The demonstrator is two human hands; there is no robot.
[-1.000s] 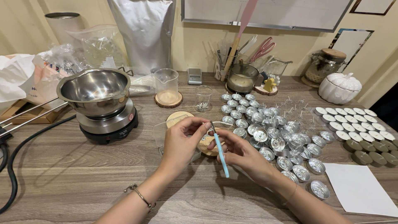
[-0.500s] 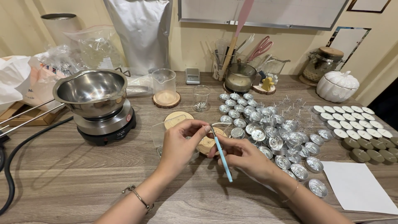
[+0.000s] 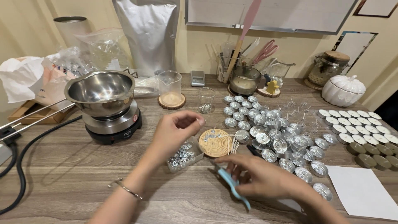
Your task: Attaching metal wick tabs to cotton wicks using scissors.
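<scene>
The two hands had come apart from each other. A second earlier they met above the round wooden coaster (image 3: pixel 215 142), the left fingertips pinched together against the tip of the blue-handled tool (image 3: pixel 232 186). Now the left hand (image 3: pixel 174 130) had lifted up and to the left of the coaster, its thumb and forefinger close together; whether anything so small as a wick sat between them, I could not tell. The right hand (image 3: pixel 261 176) had dropped below and to the right of the coaster, its fingers wrapped on the blue-handled tool, which lay low and slanted toward the near table edge. With the hands moved off, a clear box of small metal tabs (image 3: pixel 184 154) showed just left of the coaster, and a few wicks lay on the coaster itself. The heap of empty tealight cups (image 3: pixel 273 137) stood to its right, untouched.
</scene>
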